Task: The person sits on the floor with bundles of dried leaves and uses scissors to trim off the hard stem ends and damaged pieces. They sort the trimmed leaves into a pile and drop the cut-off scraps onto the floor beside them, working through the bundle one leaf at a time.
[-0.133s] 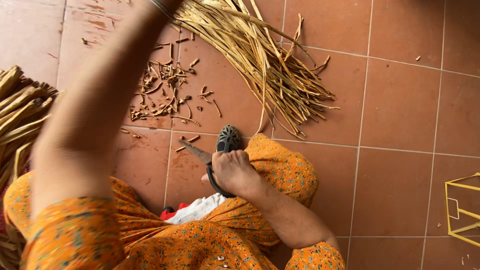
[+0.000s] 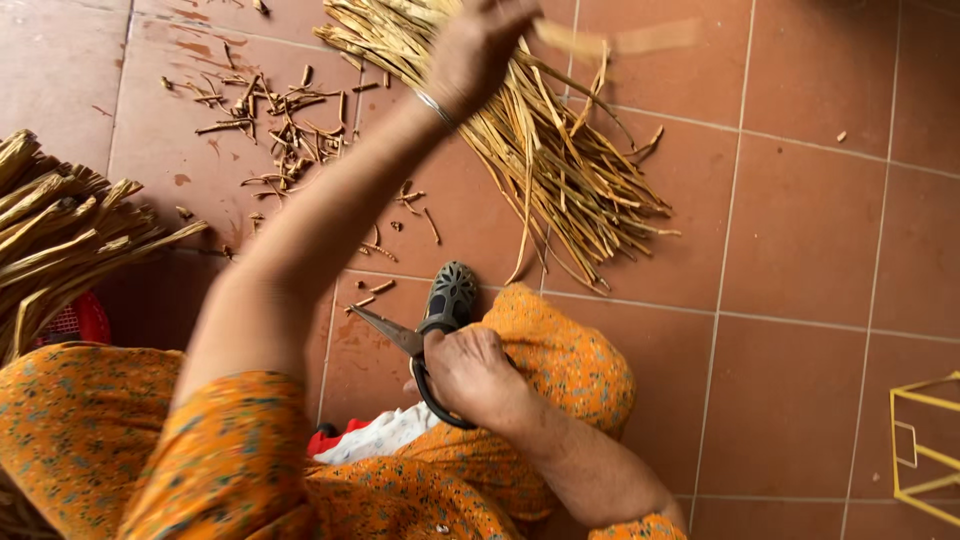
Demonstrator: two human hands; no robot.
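Since a moment ago your left hand (image 2: 475,50) has risen clear of the straw pile (image 2: 540,150) and is closed around one pale flat strip (image 2: 610,42), blurred. Your right hand (image 2: 470,370), below the pile, is unchanged: wrapped through the black handles of the scissors (image 2: 425,335), blades nearly together. Stalks dry, fibrous, tan. Short offcuts (image 2: 280,130) lie left of the pile on matte terracotta tiles (image 2: 800,230).

Soft, even daylight fills the scene; the tiled floor (image 2: 800,250) shows no glare and only faint shadows beneath the straw pile (image 2: 560,170). The raised left hand (image 2: 478,45) and its strip are motion-blurred, while the right hand (image 2: 470,370) stays sharp.
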